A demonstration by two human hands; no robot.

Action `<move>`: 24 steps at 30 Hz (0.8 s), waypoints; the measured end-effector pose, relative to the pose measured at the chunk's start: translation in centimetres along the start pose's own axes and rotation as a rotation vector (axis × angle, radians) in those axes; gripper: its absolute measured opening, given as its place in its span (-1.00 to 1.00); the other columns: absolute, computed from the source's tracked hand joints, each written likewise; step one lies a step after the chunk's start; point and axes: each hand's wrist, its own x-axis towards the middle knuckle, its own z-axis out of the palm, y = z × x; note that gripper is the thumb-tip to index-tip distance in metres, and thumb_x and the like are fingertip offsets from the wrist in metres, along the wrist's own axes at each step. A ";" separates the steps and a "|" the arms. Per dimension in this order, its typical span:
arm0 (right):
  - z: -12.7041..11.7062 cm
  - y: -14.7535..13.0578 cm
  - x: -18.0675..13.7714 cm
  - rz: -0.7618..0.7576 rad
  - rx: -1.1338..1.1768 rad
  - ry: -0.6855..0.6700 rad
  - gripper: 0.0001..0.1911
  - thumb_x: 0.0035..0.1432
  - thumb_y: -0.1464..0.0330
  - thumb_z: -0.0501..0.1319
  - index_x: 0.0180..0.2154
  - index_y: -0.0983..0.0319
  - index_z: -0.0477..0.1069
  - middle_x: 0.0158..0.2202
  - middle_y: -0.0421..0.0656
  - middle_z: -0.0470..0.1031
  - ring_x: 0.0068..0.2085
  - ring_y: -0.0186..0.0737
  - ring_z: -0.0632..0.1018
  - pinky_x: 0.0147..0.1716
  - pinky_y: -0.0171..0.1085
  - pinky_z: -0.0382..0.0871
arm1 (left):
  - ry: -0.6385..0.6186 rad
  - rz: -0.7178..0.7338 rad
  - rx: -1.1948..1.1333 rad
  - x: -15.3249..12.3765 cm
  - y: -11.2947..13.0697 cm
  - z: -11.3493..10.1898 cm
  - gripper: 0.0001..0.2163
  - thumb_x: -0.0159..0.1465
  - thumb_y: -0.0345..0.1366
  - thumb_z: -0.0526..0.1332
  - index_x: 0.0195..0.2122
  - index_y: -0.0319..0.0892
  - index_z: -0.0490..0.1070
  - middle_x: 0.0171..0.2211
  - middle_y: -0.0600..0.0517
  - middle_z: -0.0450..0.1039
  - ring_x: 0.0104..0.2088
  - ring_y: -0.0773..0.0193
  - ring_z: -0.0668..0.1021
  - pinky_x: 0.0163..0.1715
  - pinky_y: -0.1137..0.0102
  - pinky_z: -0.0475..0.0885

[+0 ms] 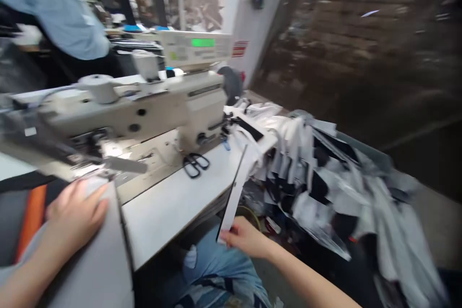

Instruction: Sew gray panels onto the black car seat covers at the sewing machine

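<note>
Our right fingers (233,236) pinch the likely light, pliable strip (235,200) by its end; left fingers (96,196) rest unclenched on cloth (97,269).

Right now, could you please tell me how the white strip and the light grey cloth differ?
The strip is long and narrow, while the cloth is much broader. The strip is white with a dark edge; the cloth is light grey. The strip is pinched near its lower end by the right hand, whereas the cloth lies under the left hand. Both are pale.
</note>
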 end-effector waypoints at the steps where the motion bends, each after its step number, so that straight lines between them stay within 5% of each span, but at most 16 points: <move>1: 2.0 -0.4 0.4 0.006 -0.038 -0.167 -0.80 -0.03 0.29 0.30 -0.50 0.30 0.41 -0.58 -0.28 0.37 -0.55 -0.41 0.38 -0.53 -0.42 0.25 | -0.077 0.012 0.076 -0.5 -0.5 0.1 -0.71 0.30 -0.28 0.03 -0.08 -0.23 0.47 0.07 -0.24 0.31 0.13 -0.12 0.30 0.04 -0.01 0.32; 4: 5.7 -1.7 1.5 0.093 -0.149 -0.565 -0.85 0.01 0.33 0.21 -0.50 0.27 0.34 -0.58 -0.30 0.33 -0.55 -0.42 0.36 -0.54 -0.45 0.22 | -0.165 -0.006 0.122 -1.1 -0.9 0.1 -0.64 0.30 -0.28 -0.02 0.03 -0.22 0.42 0.17 -0.31 0.19 0.22 -0.19 0.17 0.06 -0.06 0.25; 7: 7.2 -3.2 2.7 0.243 -0.259 -0.699 -0.72 0.10 0.22 0.14 -0.55 0.26 0.26 -0.60 -0.26 0.33 -0.59 -0.41 0.35 -0.60 -0.44 0.18 | -0.208 -0.025 0.120 -1.1 -0.4 -0.2 -0.64 0.31 -0.29 -0.02 0.07 -0.17 0.38 0.22 -0.27 0.14 0.24 -0.13 0.14 0.10 -0.02 0.21; 9: 7.5 -4.5 3.6 0.108 -0.439 -0.672 -0.61 0.21 0.17 0.05 -0.58 0.25 0.24 -0.63 -0.24 0.31 -0.61 -0.39 0.33 -0.61 -0.41 0.15 | -0.228 -0.038 0.117 -1.0 -0.1 -0.3 -0.65 0.32 -0.29 -0.02 0.09 -0.14 0.36 0.23 -0.25 0.12 0.24 -0.11 0.15 0.11 0.00 0.20; 13: 8.5 -7.1 6.2 -0.730 -0.830 -0.370 -0.61 0.32 0.27 -0.06 -0.49 0.24 0.36 -0.55 -0.16 0.36 -0.48 -0.28 0.38 -0.47 -0.30 0.22 | -0.248 -0.057 0.106 -0.9 -0.2 -0.4 -0.66 0.33 -0.30 -0.01 0.09 -0.12 0.35 0.23 -0.23 0.12 0.24 -0.10 0.15 0.12 0.01 0.20; 15: 9.5 -7.8 8.4 -0.964 -0.973 -0.217 -0.76 0.29 0.33 0.02 -0.24 0.22 0.45 -0.30 -0.04 0.48 -0.25 -0.16 0.47 -0.27 -0.21 0.31 | -0.253 -0.057 0.103 -0.9 -0.1 -0.4 -0.66 0.33 -0.30 -0.01 0.09 -0.12 0.35 0.23 -0.22 0.12 0.24 -0.10 0.15 0.12 0.02 0.20; 19: 11.2 -8.1 13.3 -1.039 -1.172 -0.147 -0.58 0.21 0.26 0.18 0.10 0.15 0.30 0.20 0.05 0.22 0.21 0.10 0.21 0.13 0.08 0.09 | -0.227 -0.016 0.086 -2.7 1.0 -1.1 -0.62 0.33 -0.31 0.00 0.15 -0.19 0.29 0.25 -0.25 0.09 0.26 -0.12 0.10 0.17 -0.03 0.13; 24: 11.4 -8.2 16.7 -1.058 -1.116 -0.262 -0.68 0.19 0.52 0.07 -0.04 0.21 0.40 -0.08 -0.04 0.43 0.00 -0.08 0.39 0.00 -0.12 0.21 | -0.301 0.416 -0.119 -6.2 3.5 -3.1 -0.66 0.29 -0.31 0.01 0.08 -0.23 0.31 0.10 -0.21 0.29 0.11 0.01 0.30 0.07 0.10 0.27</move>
